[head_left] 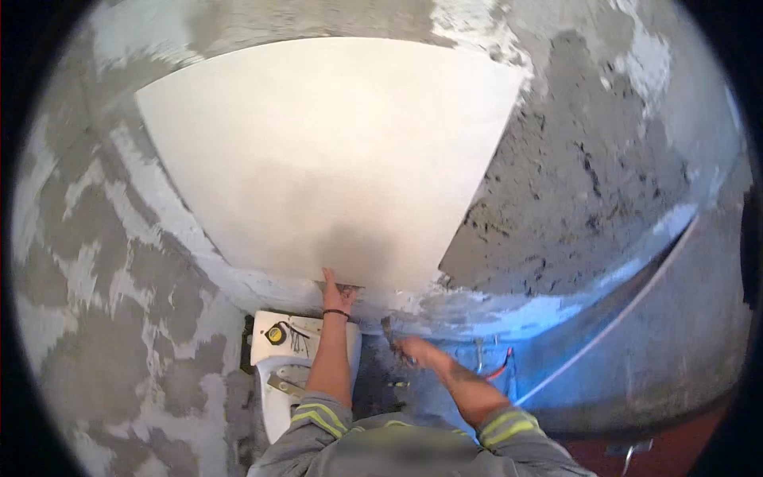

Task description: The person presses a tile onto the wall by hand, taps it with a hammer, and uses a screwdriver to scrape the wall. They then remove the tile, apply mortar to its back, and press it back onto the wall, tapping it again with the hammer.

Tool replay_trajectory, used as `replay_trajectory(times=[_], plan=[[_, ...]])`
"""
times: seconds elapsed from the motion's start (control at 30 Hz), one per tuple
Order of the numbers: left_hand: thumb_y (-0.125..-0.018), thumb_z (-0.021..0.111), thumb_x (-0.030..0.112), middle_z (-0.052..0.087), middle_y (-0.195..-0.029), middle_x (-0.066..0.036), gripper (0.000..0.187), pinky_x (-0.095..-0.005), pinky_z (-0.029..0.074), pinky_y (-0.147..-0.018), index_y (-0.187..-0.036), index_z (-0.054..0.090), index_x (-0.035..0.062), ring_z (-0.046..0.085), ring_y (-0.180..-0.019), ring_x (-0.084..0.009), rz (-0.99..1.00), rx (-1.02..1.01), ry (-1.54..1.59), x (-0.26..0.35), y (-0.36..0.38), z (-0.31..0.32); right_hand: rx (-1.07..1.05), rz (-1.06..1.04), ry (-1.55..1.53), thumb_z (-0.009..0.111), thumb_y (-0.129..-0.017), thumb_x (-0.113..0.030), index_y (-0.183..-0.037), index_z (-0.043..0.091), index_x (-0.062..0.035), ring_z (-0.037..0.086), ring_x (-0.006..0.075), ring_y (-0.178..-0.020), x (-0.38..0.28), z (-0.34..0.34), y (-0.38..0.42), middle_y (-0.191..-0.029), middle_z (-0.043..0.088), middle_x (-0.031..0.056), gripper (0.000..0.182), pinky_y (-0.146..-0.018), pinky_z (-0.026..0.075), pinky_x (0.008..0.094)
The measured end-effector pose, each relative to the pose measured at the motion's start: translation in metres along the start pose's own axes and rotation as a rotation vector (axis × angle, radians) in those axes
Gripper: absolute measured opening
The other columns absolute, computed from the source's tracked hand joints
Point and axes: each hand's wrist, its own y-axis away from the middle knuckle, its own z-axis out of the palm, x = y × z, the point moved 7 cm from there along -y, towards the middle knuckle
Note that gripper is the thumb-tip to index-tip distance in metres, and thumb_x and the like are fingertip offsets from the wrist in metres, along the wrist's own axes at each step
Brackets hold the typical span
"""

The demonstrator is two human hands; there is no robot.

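A large pale panel [334,143] lies against the rough grey wall. At its lower edge is my left hand [340,297], fingers spread and touching the edge, with a dark band on the wrist. A thin dark strip shows by those fingers; what it is I cannot make out. Lower and to the right, my right hand [409,350] is closed around a small tool with a dark, flat head [388,327], held apart from the panel.
Below the panel at left stands a white fixture [266,350] with a yellow tape measure [276,334] on it. A red hose [501,368] and a metal fitting [479,354] are right of my right hand. Rough mortar [572,183] covers the wall at right.
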Motion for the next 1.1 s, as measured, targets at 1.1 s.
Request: replay_trajectory(times=[1.1], plan=[[-0.08, 0.063, 0.049, 0.048, -0.125, -0.008, 0.065, -0.0413, 0.044, -0.087, -0.127, 0.039, 0.0111, 0.053, -0.106, -0.0261, 0.294, 0.112, 0.295, -0.011, -0.007, -0.044, -0.117, 0.346, -0.255, 0.049, -0.087, -0.02, -0.083, 0.041, -0.0052, 0.046, 0.0141, -0.049, -0.176, 0.258, -0.056, -0.062, 0.046, 0.0042, 0.017, -0.04, 0.042, 0.026]])
